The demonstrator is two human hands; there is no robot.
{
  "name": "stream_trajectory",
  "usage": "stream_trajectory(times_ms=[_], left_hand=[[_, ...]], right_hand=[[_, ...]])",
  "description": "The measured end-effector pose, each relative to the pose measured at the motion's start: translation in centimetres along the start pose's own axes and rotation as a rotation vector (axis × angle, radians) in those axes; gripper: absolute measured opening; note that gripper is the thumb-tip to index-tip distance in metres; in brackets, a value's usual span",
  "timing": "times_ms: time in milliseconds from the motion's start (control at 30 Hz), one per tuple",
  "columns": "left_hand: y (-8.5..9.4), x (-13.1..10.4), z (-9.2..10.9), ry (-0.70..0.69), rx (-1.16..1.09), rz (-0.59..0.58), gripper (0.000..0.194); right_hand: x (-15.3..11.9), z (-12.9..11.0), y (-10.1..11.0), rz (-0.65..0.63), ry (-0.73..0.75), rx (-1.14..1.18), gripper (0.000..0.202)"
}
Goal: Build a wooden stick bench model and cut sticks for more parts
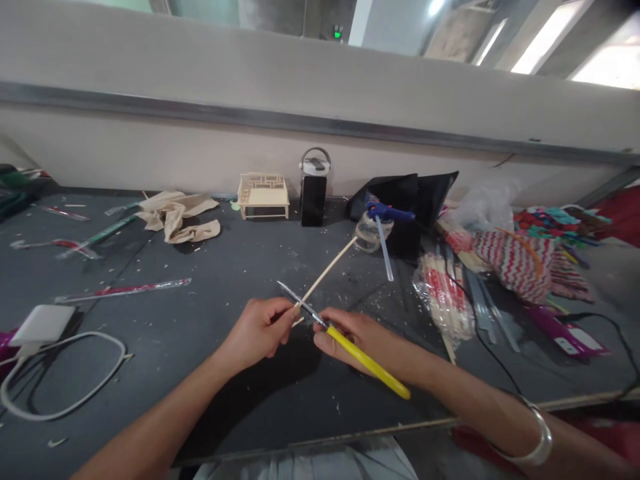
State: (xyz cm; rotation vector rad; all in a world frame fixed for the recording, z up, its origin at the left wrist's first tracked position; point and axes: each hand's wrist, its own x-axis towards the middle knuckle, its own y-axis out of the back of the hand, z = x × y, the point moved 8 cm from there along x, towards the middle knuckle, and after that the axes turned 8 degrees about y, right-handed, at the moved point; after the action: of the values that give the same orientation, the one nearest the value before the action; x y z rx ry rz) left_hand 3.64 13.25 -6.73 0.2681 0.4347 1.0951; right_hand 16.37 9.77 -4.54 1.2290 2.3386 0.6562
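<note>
Right hand [363, 337] grips yellow-handled tool [370, 363]; left hand [263, 331] pinches thin stick [330, 268], slanting away beyond both.

No text, brand or number could be read, the lit green sign [338, 31] at the top being illegible.

Head-height view, forward and down

A black phone [313, 201] stands left of striped knitting [500, 263].
</note>
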Motion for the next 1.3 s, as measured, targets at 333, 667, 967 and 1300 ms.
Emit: stream_trajectory(times_ms=[333,667,967,1300], left_hand=[[-0.3,0.0,0.0,-0.016,0.038,0.002,0.037],[-1.2,0.3,-1.4,0.098,-0.171,-0.121,0.033],[-3.0,0.1,-2.3,0.258,-0.406,-0.250,0.031],[-2.7,0.6,-3.3,0.243,-0.233,-0.146,0.032]], right_hand=[[-0.2,0.1,-0.2,-0.012,-0.012,-0.015,0.021],[-0.1,-0.2,-0.2,-0.090,-0.146,0.018,0.019],[-0.5,1.8,-1.8,-0.193,-0.440,0.191,0.009],[0.1,2.6,-2.3,-0.157,-0.542,0.263,0.017]])
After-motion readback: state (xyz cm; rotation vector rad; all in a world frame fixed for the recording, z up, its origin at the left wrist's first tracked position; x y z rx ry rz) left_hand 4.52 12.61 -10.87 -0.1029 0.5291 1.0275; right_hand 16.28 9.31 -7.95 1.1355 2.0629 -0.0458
